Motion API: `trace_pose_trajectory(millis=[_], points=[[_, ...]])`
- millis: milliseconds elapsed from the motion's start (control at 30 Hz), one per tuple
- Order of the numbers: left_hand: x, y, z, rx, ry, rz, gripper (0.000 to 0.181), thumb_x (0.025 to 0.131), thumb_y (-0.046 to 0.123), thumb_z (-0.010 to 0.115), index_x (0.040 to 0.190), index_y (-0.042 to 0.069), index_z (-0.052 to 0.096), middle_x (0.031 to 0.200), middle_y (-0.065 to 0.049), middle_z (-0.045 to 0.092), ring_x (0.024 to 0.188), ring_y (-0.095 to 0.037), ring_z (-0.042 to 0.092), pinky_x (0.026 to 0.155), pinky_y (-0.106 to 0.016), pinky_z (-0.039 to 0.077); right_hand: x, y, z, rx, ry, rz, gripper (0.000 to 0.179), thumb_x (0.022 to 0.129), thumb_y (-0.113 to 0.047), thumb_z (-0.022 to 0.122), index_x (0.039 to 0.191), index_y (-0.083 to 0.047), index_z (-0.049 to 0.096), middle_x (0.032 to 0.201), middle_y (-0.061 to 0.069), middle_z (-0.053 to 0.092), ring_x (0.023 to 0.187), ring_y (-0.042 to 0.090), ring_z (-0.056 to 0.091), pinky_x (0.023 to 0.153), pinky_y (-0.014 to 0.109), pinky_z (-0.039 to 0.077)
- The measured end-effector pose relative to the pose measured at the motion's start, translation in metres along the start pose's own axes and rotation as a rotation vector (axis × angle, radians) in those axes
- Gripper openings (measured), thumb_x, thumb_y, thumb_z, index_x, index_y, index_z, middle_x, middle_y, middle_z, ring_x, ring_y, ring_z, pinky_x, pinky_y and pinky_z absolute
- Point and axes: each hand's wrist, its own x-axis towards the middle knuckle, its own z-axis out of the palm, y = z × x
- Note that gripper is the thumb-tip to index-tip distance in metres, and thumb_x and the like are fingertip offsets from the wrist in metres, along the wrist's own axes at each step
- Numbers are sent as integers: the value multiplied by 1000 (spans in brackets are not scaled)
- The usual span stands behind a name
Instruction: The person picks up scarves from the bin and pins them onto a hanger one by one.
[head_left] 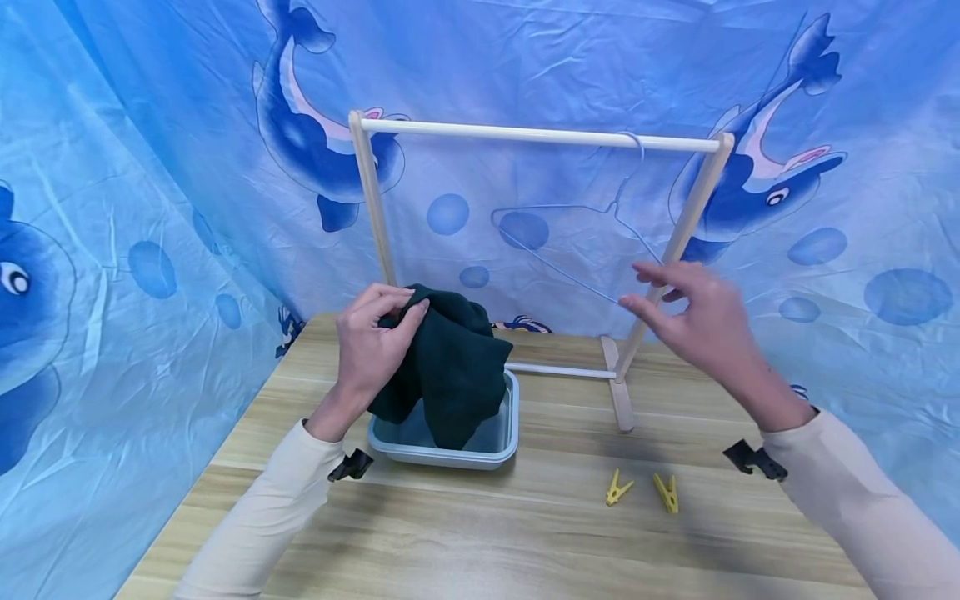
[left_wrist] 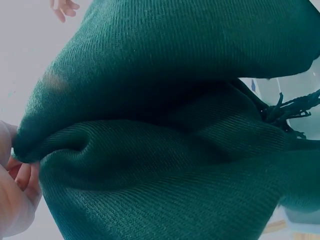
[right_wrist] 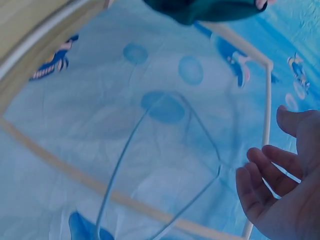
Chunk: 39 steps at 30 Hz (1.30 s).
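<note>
A dark green scarf hangs bunched from my left hand, which pinches its upper edge between thumb and fingers. The scarf's lower folds drop over and into a light blue-grey tub. Dark fringe shows at one side of the scarf in the left wrist view. To the right, a thin light-blue wire hanger hangs by its hook from the rack's top bar. My right hand is beside the hanger's right lower corner, thumb and fingers spread apart with nothing between them; in the right wrist view, it is apart from the hanger wire.
A wooden rack with a white top bar stands at the back of the wood-grain table. Two yellow clothespins lie to the front right. A blue dolphin-print curtain encloses the back and sides.
</note>
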Motion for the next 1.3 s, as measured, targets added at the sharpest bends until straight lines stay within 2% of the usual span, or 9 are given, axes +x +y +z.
trace_pose_trajectory(millis=[100, 233, 400, 433, 533, 667, 1000, 1167, 1300], points=[[1, 1, 0, -15, 1, -7, 8, 89, 4, 78, 96, 1, 80, 95, -11, 72, 76, -21, 63, 71, -18, 48, 7, 8, -8, -39, 9, 45, 43, 89, -24, 82, 124, -3, 72, 108, 19, 74, 100, 36, 65, 72, 44, 57], [2, 2, 1, -46, -8, -22, 8, 90, 5, 77, 96, 1, 80, 96, -11, 72, 77, -20, 62, 71, -19, 49, 14, 20, -12, -60, 9, 103, 43, 90, -26, 81, 125, -2, 72, 112, 22, 73, 107, 40, 64, 77, 54, 57], [2, 3, 4, -66, -17, -39, 9, 90, 5, 78, 97, 1, 80, 97, -11, 71, 78, -19, 63, 72, -19, 50, 19, 33, -12, -33, -23, 176, 45, 94, -30, 77, 127, -1, 70, 117, 24, 70, 104, 43, 66, 78, 60, 55], [2, 3, 4, -66, -17, -40, 9, 90, 5, 78, 98, 1, 80, 97, -11, 71, 79, -19, 63, 73, -19, 50, 19, 35, -12, -24, -31, 195, 46, 94, -32, 76, 128, -1, 70, 118, 24, 70, 101, 43, 67, 78, 58, 55], [1, 4, 5, -65, -18, -39, 10, 90, 5, 78, 99, 1, 80, 98, -11, 71, 79, -19, 64, 74, -18, 51, 20, 40, -11, 12, -60, 270, 50, 95, -39, 74, 130, -3, 69, 120, 22, 71, 96, 41, 70, 74, 34, 59], [0, 3, 6, -66, -14, -28, 10, 89, 4, 79, 98, 0, 80, 97, -11, 71, 79, -21, 64, 74, -18, 51, 21, 46, -7, 50, -98, 354, 56, 96, -46, 70, 133, -5, 68, 116, 20, 72, 98, 38, 71, 62, 7, 42], [-2, 3, 9, -90, -23, -4, 11, 89, 3, 79, 99, 1, 80, 94, -10, 71, 77, -22, 66, 75, -19, 53, 22, 53, -3, 134, -174, 472, 56, 100, -48, 62, 134, -4, 66, 114, 25, 72, 100, 33, 68, 64, 13, 46], [-3, 3, 10, -97, -18, 1, 11, 89, 3, 79, 100, 0, 79, 95, -11, 70, 79, -23, 66, 75, -19, 53, 22, 58, -2, 219, -186, 489, 48, 102, -41, 62, 131, -3, 68, 110, 20, 73, 88, 14, 69, 66, 15, 52], [-4, 3, 11, -104, -15, 8, 11, 89, 3, 79, 100, 0, 79, 95, -11, 70, 79, -23, 66, 76, -20, 54, 22, 58, -3, 269, -148, 506, 46, 103, -39, 61, 125, -1, 71, 104, 11, 73, 82, 5, 65, 68, 15, 54]])
